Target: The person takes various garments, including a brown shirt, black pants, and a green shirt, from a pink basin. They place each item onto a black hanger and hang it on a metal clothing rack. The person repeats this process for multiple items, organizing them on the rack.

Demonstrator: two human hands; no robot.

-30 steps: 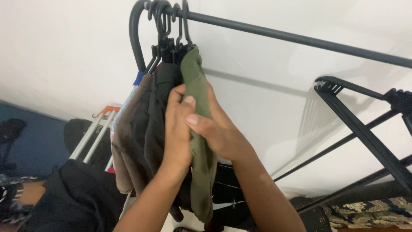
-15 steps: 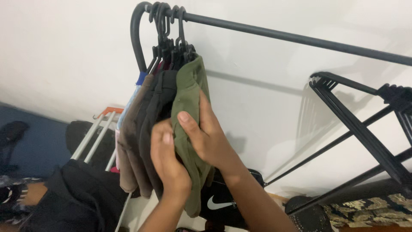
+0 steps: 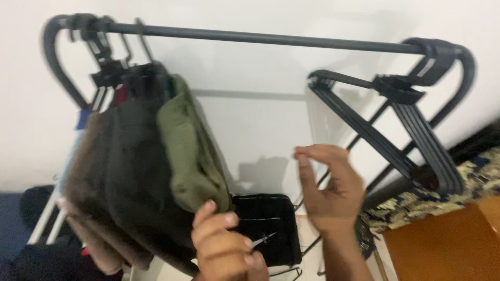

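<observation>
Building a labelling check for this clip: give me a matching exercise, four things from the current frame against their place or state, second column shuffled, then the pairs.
Things:
1. olive green garment
2. empty black hangers
3. left hand
4. right hand

Places or states:
A. bunched at the right end of the rail
B. open, fingers spread, holding nothing
C. hanging at the left end, outermost of the clothes
D. low in the picture, fingers curled, just below the green cloth

Pairs: 1-C, 2-A, 3-D, 4-B

Olive-green garment (image 3: 190,151) folded over black hanger, hanging on rail, rightmost of clothes.
</observation>
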